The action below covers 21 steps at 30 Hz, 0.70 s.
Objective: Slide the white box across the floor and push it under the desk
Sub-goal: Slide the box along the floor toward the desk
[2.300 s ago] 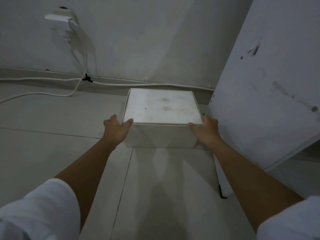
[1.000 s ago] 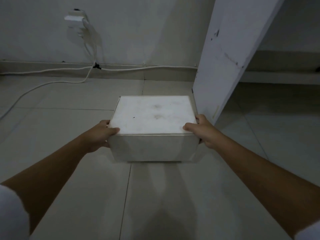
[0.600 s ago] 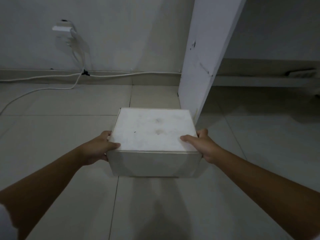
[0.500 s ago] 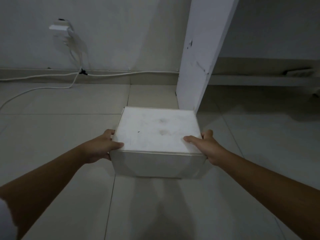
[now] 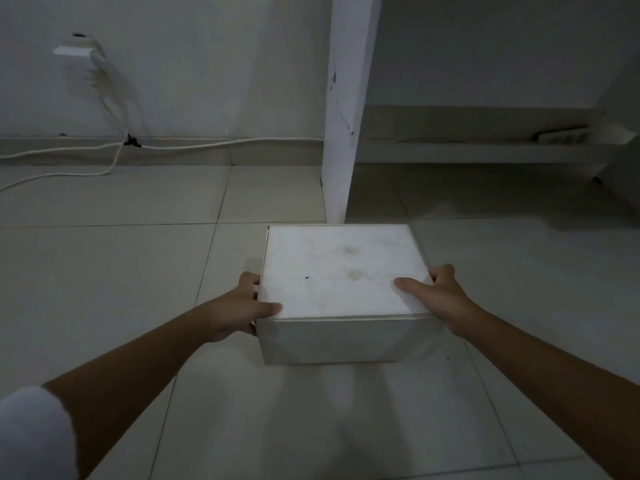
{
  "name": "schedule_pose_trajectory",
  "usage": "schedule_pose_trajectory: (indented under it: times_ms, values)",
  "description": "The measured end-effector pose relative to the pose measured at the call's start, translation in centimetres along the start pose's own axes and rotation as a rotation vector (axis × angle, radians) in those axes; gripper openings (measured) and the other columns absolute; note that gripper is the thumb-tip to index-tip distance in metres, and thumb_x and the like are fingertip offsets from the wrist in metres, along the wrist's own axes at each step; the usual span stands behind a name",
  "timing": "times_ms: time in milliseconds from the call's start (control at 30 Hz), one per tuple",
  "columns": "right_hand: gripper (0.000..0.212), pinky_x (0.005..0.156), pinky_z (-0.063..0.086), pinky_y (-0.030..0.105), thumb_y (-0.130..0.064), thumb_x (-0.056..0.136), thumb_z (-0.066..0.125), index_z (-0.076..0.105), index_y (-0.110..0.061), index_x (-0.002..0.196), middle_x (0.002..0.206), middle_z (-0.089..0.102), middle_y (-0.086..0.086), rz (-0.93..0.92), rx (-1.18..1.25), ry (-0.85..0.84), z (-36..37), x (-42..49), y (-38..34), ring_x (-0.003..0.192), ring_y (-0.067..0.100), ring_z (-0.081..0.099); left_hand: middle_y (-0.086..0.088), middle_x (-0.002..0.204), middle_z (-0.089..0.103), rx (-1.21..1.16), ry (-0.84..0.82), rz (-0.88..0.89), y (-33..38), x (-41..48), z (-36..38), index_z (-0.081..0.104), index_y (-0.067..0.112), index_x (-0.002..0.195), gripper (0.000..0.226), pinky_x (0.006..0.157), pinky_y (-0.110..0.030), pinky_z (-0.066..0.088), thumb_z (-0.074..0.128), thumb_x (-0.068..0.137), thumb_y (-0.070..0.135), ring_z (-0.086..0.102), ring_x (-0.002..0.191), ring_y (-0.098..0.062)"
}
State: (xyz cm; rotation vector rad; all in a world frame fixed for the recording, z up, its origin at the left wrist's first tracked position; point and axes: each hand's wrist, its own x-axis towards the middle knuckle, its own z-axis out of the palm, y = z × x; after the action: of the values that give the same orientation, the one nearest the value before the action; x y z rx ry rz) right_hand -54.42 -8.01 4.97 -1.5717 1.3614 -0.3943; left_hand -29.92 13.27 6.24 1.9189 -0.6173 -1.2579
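Note:
The white box rests on the tiled floor, square-topped with faint smudges on its lid. My left hand grips its left near corner, thumb on the lid. My right hand grips the right near corner the same way. The desk's white side panel stands upright just beyond the box's far edge. To the panel's right lies the dark space under the desk, in shadow.
A white cable runs along the baseboard and loops onto the floor at the left, from a wall plug. A power strip lies on a low ledge at the back under the desk.
The box has slid toward me and to the right, from beside the panel's left face to in front of its edge. Both hands kept their grip throughout.

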Motion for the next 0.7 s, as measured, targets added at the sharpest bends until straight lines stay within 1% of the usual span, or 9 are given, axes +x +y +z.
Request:
schedule_pose_trajectory:
  times_ms: [67,100,167,267,333,400,533,600,700]
  values:
    - [0.074,0.065,0.045,0.029,-0.045,0.069,0.075,0.033,-0.011,0.119,0.103,0.05,-0.002,0.008,-0.017,0.014,-1.9,0.8,1.1,0.086,0.014,0.055,0.001,0.1,0.051,0.013,0.0,0.017,0.6,0.6,2.2,0.026,0.011,0.134,0.059,0.062,-0.03,0.055,0.063,0.088,0.013,0.057,0.088,-0.014]
    - [0.074,0.064,0.045,0.029,-0.045,0.069,0.075,0.034,-0.01,0.12,0.102,0.05,-0.002,0.013,-0.021,0.023,-2.9,1.2,1.6,0.086,0.014,0.055,0.002,0.099,0.051,0.017,-0.005,0.025,0.9,0.9,3.3,0.026,0.011,0.134,0.059,0.061,-0.029,0.055,0.063,0.088,0.014,0.057,0.087,-0.012]
    - [0.073,0.057,0.042,0.027,-0.044,0.069,0.076,0.037,-0.008,0.118,0.095,0.05,-0.005,0.015,-0.027,0.037,-4.8,2.0,2.6,0.08,0.01,0.053,0.003,0.099,0.05,0.016,-0.023,0.038,1.5,1.5,5.3,0.025,0.012,0.133,0.058,0.06,-0.027,0.054,0.063,0.088,0.015,0.056,0.087,-0.01]
    - [0.071,0.056,0.042,0.026,-0.042,0.068,0.078,0.043,-0.004,0.118,0.108,0.055,0.006,0.017,-0.037,0.056,-7.6,3.4,4.3,0.086,0.017,0.057,0.001,0.103,0.051,0.015,-0.042,0.055,2.5,2.6,8.3,0.024,0.012,0.134,0.059,0.062,-0.026,0.053,0.062,0.089,0.016,0.055,0.086,-0.009]
    - [0.07,0.056,0.041,0.026,-0.04,0.068,0.079,0.047,-0.002,0.117,0.112,0.056,0.01,0.017,-0.034,0.068,-9.2,4.4,5.4,0.087,0.018,0.057,-0.007,0.117,0.05,0.023,-0.038,0.074,3.3,3.5,10.1,0.024,0.011,0.135,0.06,0.069,-0.03,0.055,0.062,0.089,0.016,0.056,0.092,-0.014]
    - [0.068,0.055,0.04,0.025,-0.037,0.068,0.079,0.047,-0.002,0.117,0.112,0.057,0.011,0.019,-0.014,0.086,-10.5,5.3,6.4,0.083,0.014,0.056,-0.013,0.131,0.044,0.044,-0.023,0.093,4.1,4.4,11.7,0.025,0.011,0.137,0.061,0.08,-0.038,0.056,0.062,0.089,0.017,0.054,0.106,-0.023]
    - [0.064,0.056,0.042,0.026,-0.033,0.07,0.079,0.042,-0.006,0.116,0.108,0.053,0.006,0.029,0.047,0.128,-12.9,7.1,8.0,0.079,0.01,0.054,-0.016,0.143,0.038,0.069,-0.008,0.134,5.7,6.5,14.7,0.024,0.012,0.142,0.066,0.104,-0.05,0.046,0.062,0.088,0.017,0.045,0.128,-0.033]
    - [0.061,0.056,0.042,0.025,-0.031,0.07,0.079,0.041,-0.008,0.113,0.106,0.052,0.006,0.038,0.073,0.148,-13.6,7.9,8.5,0.078,0.01,0.053,-0.016,0.145,0.037,0.075,0.001,0.144,6.6,7.6,15.8,0.023,0.011,0.144,0.068,0.108,-0.05,0.042,0.062,0.088,0.015,0.043,0.131,-0.033]
    - [0.057,0.055,0.04,0.023,-0.029,0.071,0.078,0.038,-0.012,0.108,0.106,0.05,0.005,0.044,0.097,0.183,-14.0,9.3,9.2,0.075,0.006,0.051,-0.016,0.145,0.04,0.064,0.011,0.155,7.9,9.4,16.9,0.025,0.009,0.145,0.065,0.109,-0.048,0.041,0.059,0.09,0.011,0.043,0.132,-0.032]
